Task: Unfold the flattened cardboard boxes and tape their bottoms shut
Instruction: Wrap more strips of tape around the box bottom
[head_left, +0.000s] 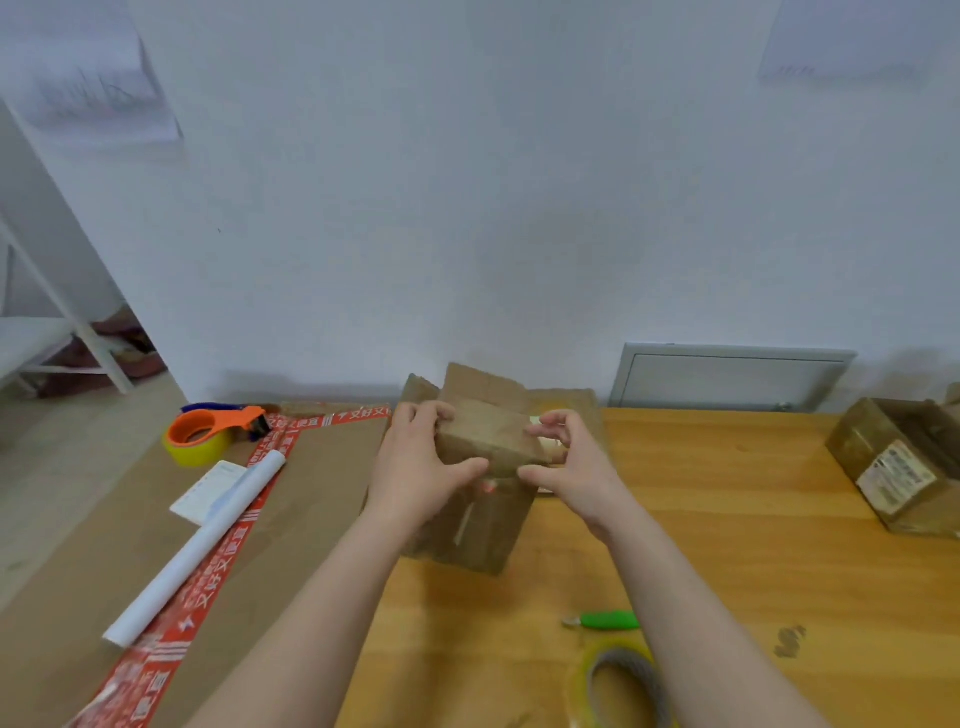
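Fingers (470, 467) of both hands clamped on the box (483, 467) mid-table, folding flaps shut.
Left hand (421, 467) and right hand (566, 467) pin flaps; next I need tape (618, 686), so one hand must let go.

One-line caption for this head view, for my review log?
Both hands, left and right, fold flaps on a small cardboard box standing on the wooden table.

Wooden table (727, 519): cardboard sheet (322, 467) (left), box (478, 499), tape roll (618, 686), green cutter (608, 620).
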